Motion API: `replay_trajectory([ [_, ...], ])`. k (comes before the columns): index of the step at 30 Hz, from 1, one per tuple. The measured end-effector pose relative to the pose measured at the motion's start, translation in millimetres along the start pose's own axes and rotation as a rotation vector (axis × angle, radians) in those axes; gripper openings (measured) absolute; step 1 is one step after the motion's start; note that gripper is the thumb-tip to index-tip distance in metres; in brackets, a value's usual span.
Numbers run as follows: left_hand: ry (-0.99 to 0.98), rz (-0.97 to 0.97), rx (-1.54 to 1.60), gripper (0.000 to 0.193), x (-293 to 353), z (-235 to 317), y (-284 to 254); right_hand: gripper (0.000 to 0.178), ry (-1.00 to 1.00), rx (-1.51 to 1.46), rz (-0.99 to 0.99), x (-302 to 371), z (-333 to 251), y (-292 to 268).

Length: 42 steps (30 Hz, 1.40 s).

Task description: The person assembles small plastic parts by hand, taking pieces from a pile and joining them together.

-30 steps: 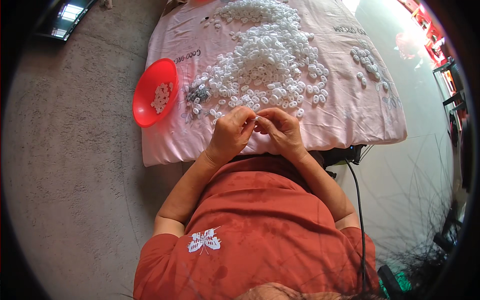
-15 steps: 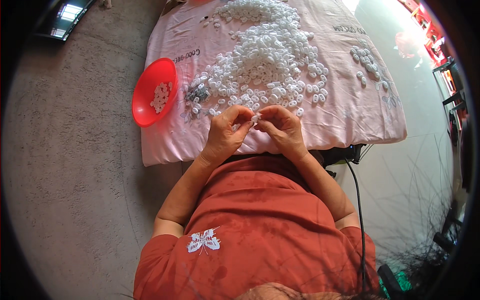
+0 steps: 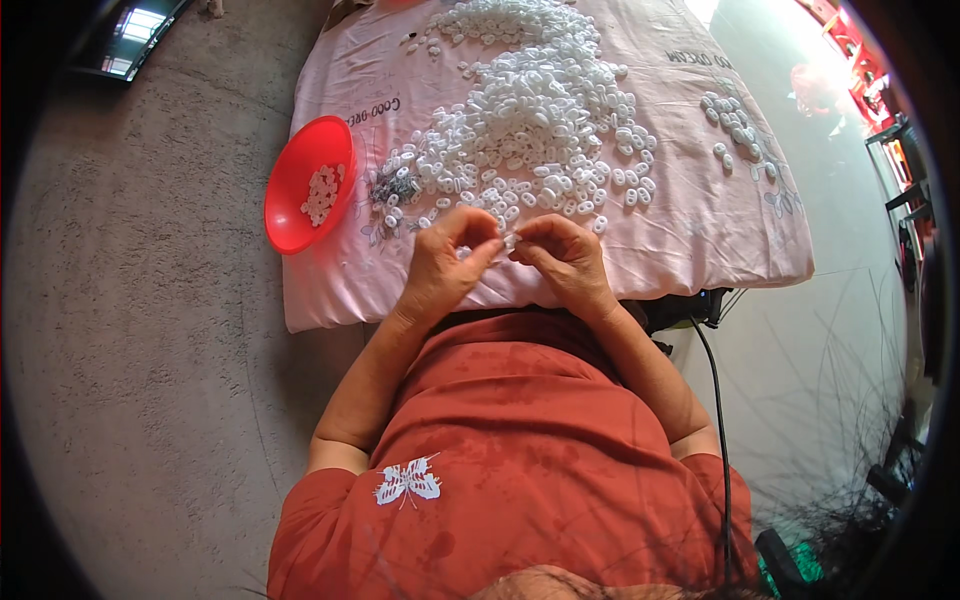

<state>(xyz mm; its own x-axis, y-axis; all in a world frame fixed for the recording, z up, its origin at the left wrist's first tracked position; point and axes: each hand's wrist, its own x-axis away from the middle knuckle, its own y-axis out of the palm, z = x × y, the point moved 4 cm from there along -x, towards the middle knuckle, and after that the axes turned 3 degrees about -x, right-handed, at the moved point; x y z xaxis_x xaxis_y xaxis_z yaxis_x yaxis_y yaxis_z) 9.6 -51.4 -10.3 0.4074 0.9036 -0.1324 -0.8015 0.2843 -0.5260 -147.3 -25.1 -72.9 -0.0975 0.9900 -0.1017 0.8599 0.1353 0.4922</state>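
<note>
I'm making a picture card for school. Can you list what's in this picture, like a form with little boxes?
surface: pink cloth over a table
left hand: pinching a small white piece
right hand: pinching the same piece from the other side
pile: many small white plastic pieces heaped on the cloth
bowl: red bowl at the cloth's left edge, a few white pieces inside
small grey parts: beside the bowl
clothing: red shirt

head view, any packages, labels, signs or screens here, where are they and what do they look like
No packages or screens.
Dark lettering on the pink cloth: one short curved line beside the red bowl, another at the far edge.
White butterfly emblem on the orange shirt, left chest.
Red, blurred shapes top right; cannot tell if they are signs.
</note>
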Motion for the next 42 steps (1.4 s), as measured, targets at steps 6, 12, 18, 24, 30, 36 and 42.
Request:
replay_trajectory([
  [6,-0.197,0.184,-0.279,0.006,-13,-43,-57,0.013,-0.012,-0.023,0.027,0,1,-2],
  [12,-0.097,0.122,-0.516,0.008,-12,-52,-49,0.013,0.009,-0.043,0.048,2,-2,-1],
  [18,-0.009,0.153,-0.656,0.008,-23,-64,-46,0.013,-0.019,-0.052,0.05,2,-1,1],
  [24,0.018,0.127,-0.718,0.006,-27,-59,-39,0.013,-0.026,-0.057,0.045,2,-1,0],
  [30,0.035,0.141,-0.672,0.009,-24,-60,-42,0.014,-0.012,-0.031,0.029,2,-1,0],
  [36,-0.13,0.053,-0.361,0.005,-16,-41,-36,0.014,0.002,-0.032,0.032,2,0,-1],
  [42,-0.078,0.025,-0.147,0.008,-11,-7,-16,0.019,-0.003,-0.094,0.063,0,-2,-1],
])
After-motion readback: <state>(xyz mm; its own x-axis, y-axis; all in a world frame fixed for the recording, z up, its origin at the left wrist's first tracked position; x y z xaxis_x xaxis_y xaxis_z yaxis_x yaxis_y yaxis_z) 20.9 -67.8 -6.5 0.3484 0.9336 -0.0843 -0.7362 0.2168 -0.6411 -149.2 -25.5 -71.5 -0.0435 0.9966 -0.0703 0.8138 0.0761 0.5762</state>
